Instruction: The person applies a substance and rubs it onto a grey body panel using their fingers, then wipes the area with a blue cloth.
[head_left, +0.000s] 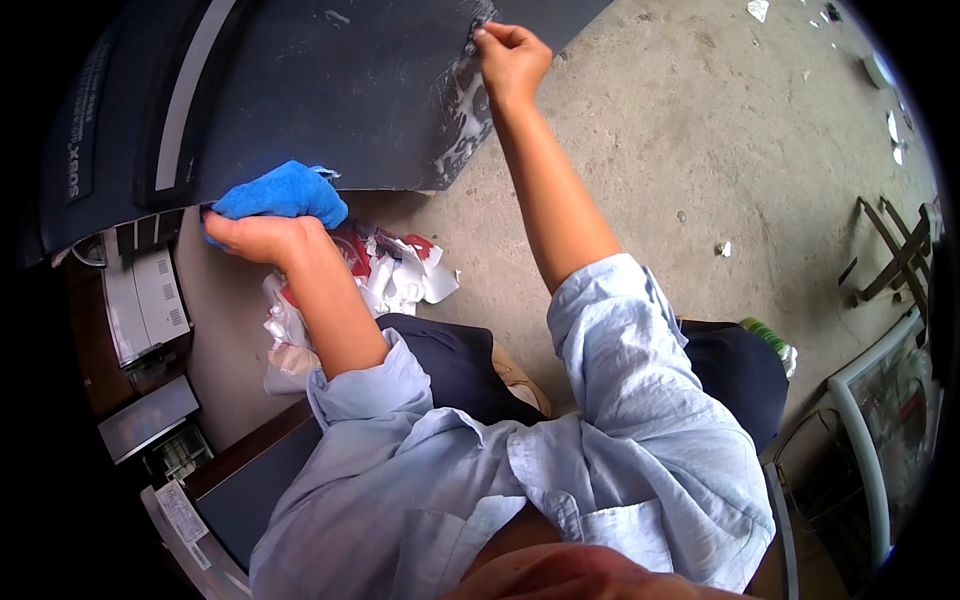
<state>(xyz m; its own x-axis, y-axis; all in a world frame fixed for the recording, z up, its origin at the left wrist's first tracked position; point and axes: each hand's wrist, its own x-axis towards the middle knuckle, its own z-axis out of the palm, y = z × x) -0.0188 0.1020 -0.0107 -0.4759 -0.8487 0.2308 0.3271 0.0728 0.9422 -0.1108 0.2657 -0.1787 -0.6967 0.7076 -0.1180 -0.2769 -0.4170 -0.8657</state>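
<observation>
A large dark grey panel [330,90] with a light strip and scratches fills the upper left of the head view. My left hand [260,235] grips a blue cloth [280,190] at the panel's lower edge. Near the panel's right side, my right hand [513,65] has thumb and forefinger pinched against a whitish, smeared streak of residue [460,115]. Whatever is between those fingers is too small to make out.
Crumpled white and red waste [410,275] lies on the concrete floor [680,160] below the panel. Boxy equipment [140,300] stands at the left. A folded metal frame [895,250] and a grey-tubed frame [865,420] are at the right, and small scraps lie at upper right.
</observation>
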